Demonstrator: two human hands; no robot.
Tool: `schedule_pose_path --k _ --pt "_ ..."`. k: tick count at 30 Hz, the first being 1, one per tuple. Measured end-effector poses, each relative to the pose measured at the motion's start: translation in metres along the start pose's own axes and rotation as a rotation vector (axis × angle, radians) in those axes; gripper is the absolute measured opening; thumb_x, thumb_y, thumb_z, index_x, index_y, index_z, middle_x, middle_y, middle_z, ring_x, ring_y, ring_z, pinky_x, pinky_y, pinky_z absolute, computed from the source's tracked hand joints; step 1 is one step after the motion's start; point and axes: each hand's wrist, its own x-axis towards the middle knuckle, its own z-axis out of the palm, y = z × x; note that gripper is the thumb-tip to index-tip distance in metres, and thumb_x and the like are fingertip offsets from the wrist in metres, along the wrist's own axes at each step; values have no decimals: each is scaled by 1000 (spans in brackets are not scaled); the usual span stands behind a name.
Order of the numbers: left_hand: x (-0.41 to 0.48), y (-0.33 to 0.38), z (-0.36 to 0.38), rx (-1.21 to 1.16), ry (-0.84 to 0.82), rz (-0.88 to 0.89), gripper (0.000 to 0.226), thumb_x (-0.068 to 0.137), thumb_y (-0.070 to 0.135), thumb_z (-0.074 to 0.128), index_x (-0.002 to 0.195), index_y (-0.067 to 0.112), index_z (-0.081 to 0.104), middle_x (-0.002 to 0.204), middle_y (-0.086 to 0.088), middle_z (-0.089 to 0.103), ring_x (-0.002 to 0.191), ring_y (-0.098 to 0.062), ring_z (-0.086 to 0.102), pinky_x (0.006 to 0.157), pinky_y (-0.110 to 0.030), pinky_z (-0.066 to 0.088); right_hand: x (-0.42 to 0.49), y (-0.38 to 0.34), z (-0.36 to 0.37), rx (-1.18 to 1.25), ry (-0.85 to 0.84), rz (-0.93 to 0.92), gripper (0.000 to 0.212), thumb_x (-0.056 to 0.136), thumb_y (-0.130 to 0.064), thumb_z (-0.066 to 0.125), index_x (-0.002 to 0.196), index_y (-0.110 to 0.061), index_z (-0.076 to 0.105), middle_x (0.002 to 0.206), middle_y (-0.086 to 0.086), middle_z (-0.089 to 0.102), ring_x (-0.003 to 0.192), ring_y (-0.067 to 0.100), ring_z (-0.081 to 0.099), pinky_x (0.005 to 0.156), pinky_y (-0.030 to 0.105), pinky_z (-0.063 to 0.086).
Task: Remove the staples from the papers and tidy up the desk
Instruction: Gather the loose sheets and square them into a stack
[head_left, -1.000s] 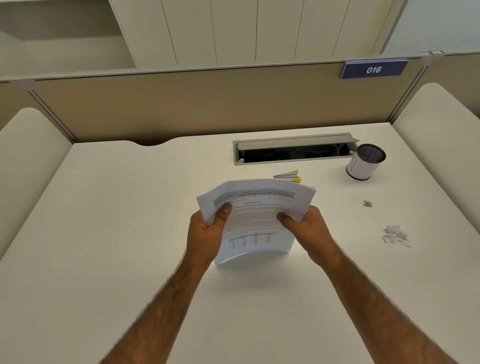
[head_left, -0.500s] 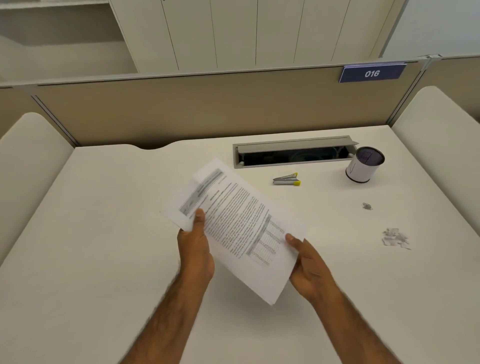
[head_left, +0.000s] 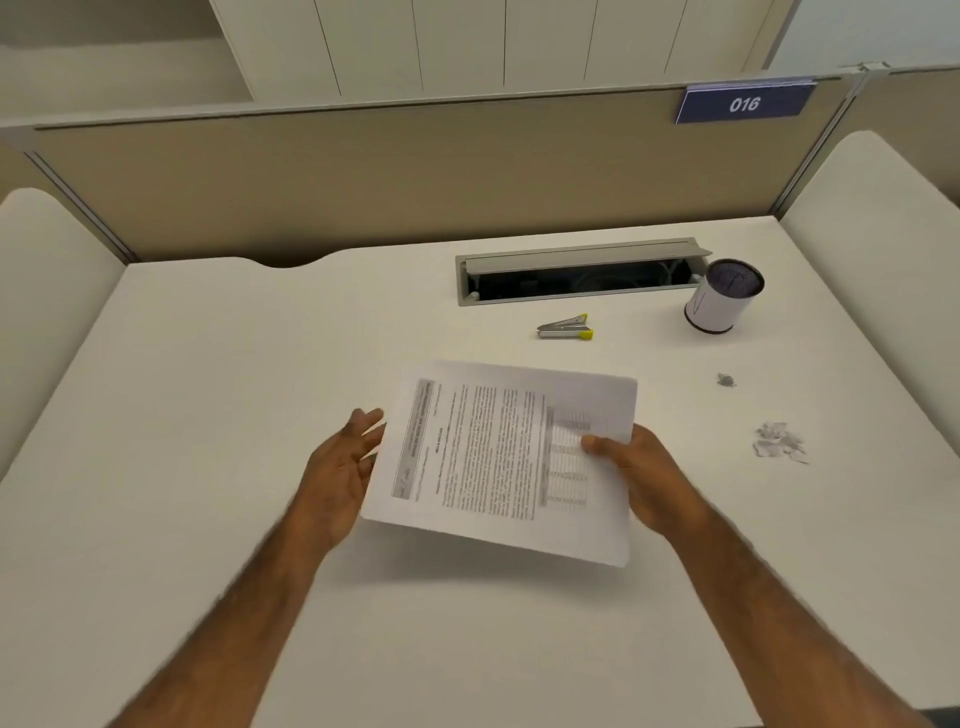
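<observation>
Papers (head_left: 498, 457) now sideways in right hand (head_left: 644, 478) pinch; left hand (head_left: 337, 473) beside, fingers (head_left: 363, 423) wide; mesh cup (head_left: 719, 304), contents unclear.

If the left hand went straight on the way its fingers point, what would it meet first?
Likely the papers: the open left hand sits beside their left edge, fingers aimed toward their far left corner. Past that, bare desk up to the cable slot. Depth is unclear.

A blue sign (head_left: 744, 104) clipped to the top edge of the partition (head_left: 363, 176) reads "016" in white. The papers (head_left: 498, 457) carry printed lines and a table, too blurred to read.
</observation>
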Motion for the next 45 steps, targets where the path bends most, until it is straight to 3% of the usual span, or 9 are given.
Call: schedule_pose_path --k 5,9,13,19,24,28,36,39,45 --pt "1 22 18 204 -242 100 70 75 56 83 129 14 68 125 -11 74 117 -32 70 104 -53 52 7 -30 11 -112 57 -147 29 91 -8 66 120 -6 66 114 14 73 105 34 70 92 50 56" --pt "-2 23 39 241 -132 347 36 87 41 76 114 18 72 104 -1 80 98 -21 76 81 -34 61 7 -40 26 -162 116 -292 24 88 -16 72 112 -14 70 106 9 73 98 26 69 79 36 59" --pt "-4 13 44 231 -48 461 24 84 40 69 104 28 73 91 10 80 81 -11 75 68 -24 61 8 -32 28 -202 148 -323 22 88 -8 72 105 -22 72 103 4 75 93 19 71 79 32 58" --pt "-1 -10 46 204 44 423 8 89 30 76 97 29 73 84 12 80 84 -20 76 64 -23 59 2 -18 29 -330 117 -327 30 91 2 62 97 -27 70 94 -2 72 89 13 65 69 15 51" --pt "-3 -8 48 156 58 477 17 83 31 75 99 27 74 86 12 78 79 -7 75 64 -20 59 1 -19 31 -318 152 -372 28 79 -13 56 94 -31 71 91 -3 72 84 4 65 70 16 52" --pt "1 -21 44 167 77 411 11 88 24 76 96 30 73 85 14 79 81 -11 76 67 -26 62 0 -9 29 -326 144 -341 28 75 -13 57 96 -26 71 90 -2 71 83 6 65 66 15 50" --pt "4 -26 40 183 78 380 17 82 33 76 98 31 72 91 13 79 87 -17 76 69 -25 62 6 -1 26 -299 210 -313 38 86 3 58 99 -32 69 96 -7 74 87 1 69 70 16 54" --pt "6 -27 38 187 104 348 17 86 30 80 100 29 70 99 6 76 93 -23 74 73 -30 61 8 3 25 -329 217 -298 36 88 4 56 106 -25 69 101 -2 74 95 12 69 73 18 53" --pt "4 -26 35 211 77 382 16 88 27 77 102 30 71 100 6 77 84 -13 76 71 -26 63 12 6 20 -365 238 -315 35 93 3 52 110 -23 67 99 -5 72 96 13 68 75 17 54"
